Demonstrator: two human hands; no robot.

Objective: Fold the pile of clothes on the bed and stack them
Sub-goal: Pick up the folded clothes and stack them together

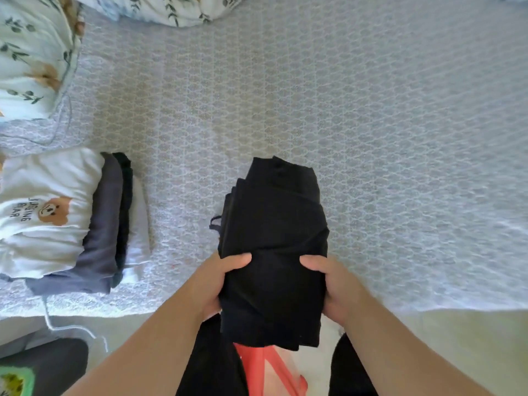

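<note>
A folded black garment [274, 247] is held above the near edge of the bed [343, 110]. My left hand [217, 281] grips its left side with the thumb on top. My right hand [331, 284] grips its right side the same way. At the left of the bed stands a stack of folded clothes [71, 221]: a white top with a bear print on top, a grey-purple piece, a black piece and a white one beneath.
A floral duvet [37, 52] is bunched at the far left and along the top edge. A red plastic stool [268, 370] stands on the floor below the garment. A dark object with a green patch [34, 370] lies at the bottom left.
</note>
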